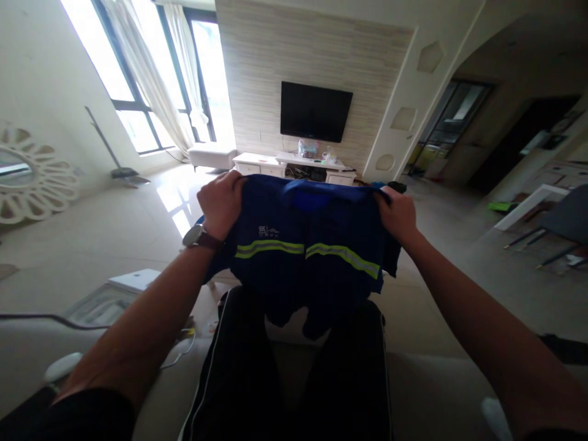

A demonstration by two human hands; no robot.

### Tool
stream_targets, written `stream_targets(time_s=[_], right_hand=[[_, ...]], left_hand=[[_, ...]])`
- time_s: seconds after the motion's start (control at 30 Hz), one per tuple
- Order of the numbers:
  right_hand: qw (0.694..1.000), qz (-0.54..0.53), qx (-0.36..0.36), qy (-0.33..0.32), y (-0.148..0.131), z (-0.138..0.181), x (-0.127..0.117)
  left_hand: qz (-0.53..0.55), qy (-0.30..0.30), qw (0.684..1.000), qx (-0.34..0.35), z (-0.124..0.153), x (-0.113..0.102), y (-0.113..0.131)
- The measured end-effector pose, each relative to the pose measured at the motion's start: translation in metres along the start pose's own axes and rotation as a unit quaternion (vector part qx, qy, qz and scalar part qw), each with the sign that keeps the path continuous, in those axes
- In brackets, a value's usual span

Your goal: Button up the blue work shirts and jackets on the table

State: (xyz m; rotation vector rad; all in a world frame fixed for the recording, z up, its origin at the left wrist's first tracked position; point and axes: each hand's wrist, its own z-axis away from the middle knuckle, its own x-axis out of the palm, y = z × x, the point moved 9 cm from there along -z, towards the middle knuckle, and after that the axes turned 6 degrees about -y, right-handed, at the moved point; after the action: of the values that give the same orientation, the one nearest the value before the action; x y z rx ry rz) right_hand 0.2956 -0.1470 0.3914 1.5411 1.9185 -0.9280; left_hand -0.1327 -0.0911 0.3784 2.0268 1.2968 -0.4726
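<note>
A dark blue work jacket (pixel 275 275) with yellow-green and grey reflective stripes hangs spread out in front of me, its collar at the top. A small white print shows on its chest, on the left as I see it. My left hand (pixel 221 202), below which a watch sits on the wrist, is closed round one shoulder of the jacket. Around the opposite shoulder my right hand (pixel 399 214) is closed too. The lower hem droops over my knees, between my legs in black trousers (pixel 239 380). The jacket's back is hidden.
I sit on a light sofa (pixel 427 392). A white box (pixel 133 278) and a cable lie to the left. Ahead stand a white TV cabinet (pixel 260 164) and a wall-mounted television (pixel 316 112). A long-handled dustpan (pixel 123 173) leans by the window; a grey chair (pixel 567 214) is at right.
</note>
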Motion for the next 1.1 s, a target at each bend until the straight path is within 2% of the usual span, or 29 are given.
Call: stream_targets(time_s=[0.07,0.17,0.27,0.37,0.47,0.53,0.6,0.67,0.87,0.97,1.03,1.1], right_hand=[[0.999,0.038,0.006,0.009,-0.002,-0.005,-0.005],[0.997,0.08,-0.006,0.011,-0.002,0.001,-0.012],[0.993,0.104,-0.055,-0.004,-0.004,0.027,-0.02],[0.987,0.098,-0.115,-0.058,-0.003,0.066,-0.017],[0.98,0.072,-0.148,-0.111,0.008,0.084,0.0],[0.981,0.061,-0.141,-0.115,0.022,0.065,0.019],[0.984,0.062,-0.126,-0.112,0.038,0.022,0.053],[0.983,0.079,-0.115,-0.117,0.054,-0.036,0.104],[0.972,0.132,-0.121,-0.153,0.102,-0.24,0.29],[0.973,0.112,-0.054,-0.192,0.129,-0.324,0.367],[0.969,0.087,0.026,-0.23,0.141,-0.348,0.411],[0.959,0.08,0.068,-0.265,0.135,-0.332,0.446]], left_hand=[[0.003,-0.001,0.999,-0.032,-0.001,-0.001,-0.006],[-0.001,-0.024,1.0,0.0,0.01,-0.004,-0.008],[-0.009,-0.016,0.998,0.053,0.041,-0.02,-0.016],[-0.009,0.035,0.997,0.07,0.078,-0.035,-0.035],[-0.026,0.065,0.996,0.06,0.088,-0.024,-0.052],[-0.035,0.078,0.995,0.058,0.07,-0.003,-0.057],[-0.041,0.073,0.995,0.058,0.034,0.033,-0.061],[-0.052,0.044,0.996,0.056,-0.014,0.084,-0.068],[-0.072,-0.067,0.995,0.004,-0.184,0.277,-0.123],[-0.062,-0.166,0.984,-0.017,-0.26,0.374,-0.136],[-0.041,-0.213,0.976,-0.038,-0.282,0.426,-0.135],[-0.024,-0.22,0.97,-0.103,-0.267,0.458,-0.135]])
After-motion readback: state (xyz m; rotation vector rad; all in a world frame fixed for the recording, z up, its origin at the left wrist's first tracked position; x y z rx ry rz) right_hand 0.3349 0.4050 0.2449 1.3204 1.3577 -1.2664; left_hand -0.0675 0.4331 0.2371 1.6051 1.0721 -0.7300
